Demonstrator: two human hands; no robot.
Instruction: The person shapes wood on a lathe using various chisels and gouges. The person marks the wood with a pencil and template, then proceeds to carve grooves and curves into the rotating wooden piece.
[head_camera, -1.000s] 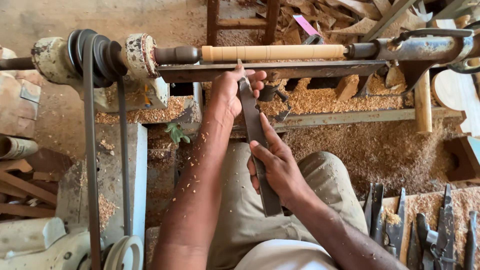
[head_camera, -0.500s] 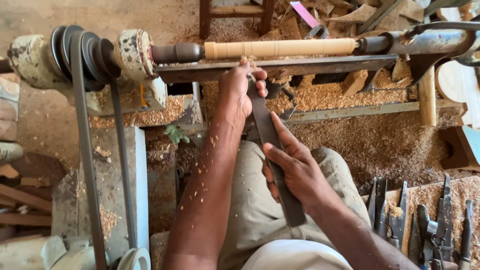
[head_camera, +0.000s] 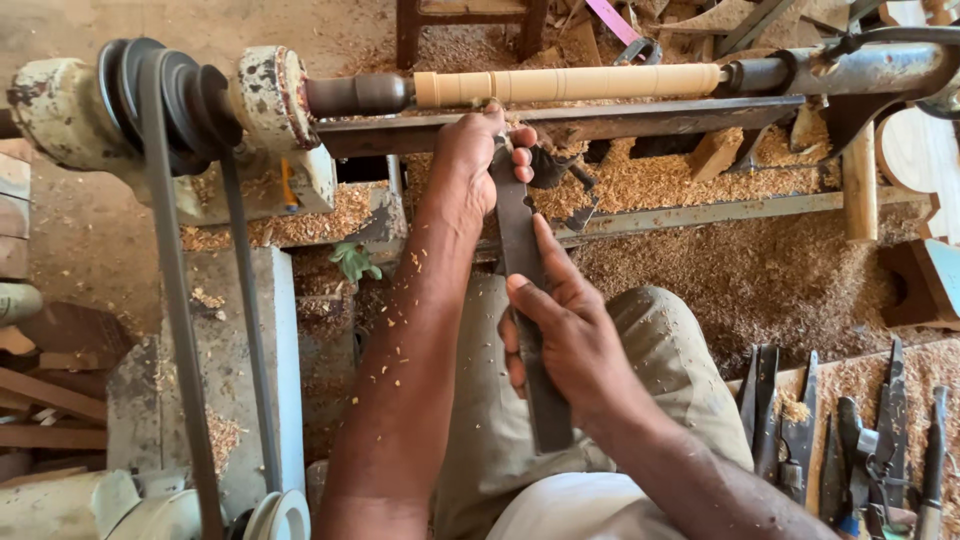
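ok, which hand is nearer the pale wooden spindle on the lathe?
Left. The left hand is at the tool rest just below the pale wooden spindle, pinning the front of the long dark chisel. The right hand grips the chisel further back, over the lap.

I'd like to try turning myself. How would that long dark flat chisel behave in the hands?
The chisel looks like a straight, flat metal bar, so probably stiff and rather heavy for its size. Its flat faces should keep it from rolling. The left hand and the right hand both grip it, which hints it needs steadying.
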